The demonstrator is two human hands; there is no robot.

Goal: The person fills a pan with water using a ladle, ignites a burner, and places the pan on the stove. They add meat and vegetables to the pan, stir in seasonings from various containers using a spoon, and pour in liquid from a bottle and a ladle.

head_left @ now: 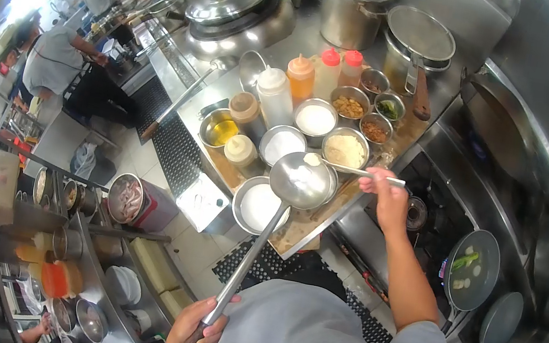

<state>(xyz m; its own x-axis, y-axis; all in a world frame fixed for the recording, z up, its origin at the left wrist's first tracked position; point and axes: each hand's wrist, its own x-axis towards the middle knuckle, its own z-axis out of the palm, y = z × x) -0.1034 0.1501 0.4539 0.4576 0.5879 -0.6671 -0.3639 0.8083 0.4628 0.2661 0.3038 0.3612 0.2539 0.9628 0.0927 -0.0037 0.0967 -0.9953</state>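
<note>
My left hand (199, 326) is wrapped round the dark grip of a long-handled ladle (298, 181). The ladle's wide metal bowl hangs over several small metal containers on the worktop. Pinched in my right hand (386, 192) is a slim metal spoon (351, 170), its tip carrying a pale dab above the ladle's rim. Just behind the spoon stands a metal bowl of pale yellow powder (345, 148). Bowls of white granules (284, 145) and white powder (315, 118) sit beside it. A larger bowl of white contents (258, 205) is partly covered by the ladle.
Squeeze bottles (275, 92) and a bowl of yellow oil (220, 129) crowd the worktop's left. At right, a frying pan (471, 270) with greens rests on the stove beside a large wok (507, 123). A strainer (421, 33) covers a pot. Co-workers (60, 63) stand at far left.
</note>
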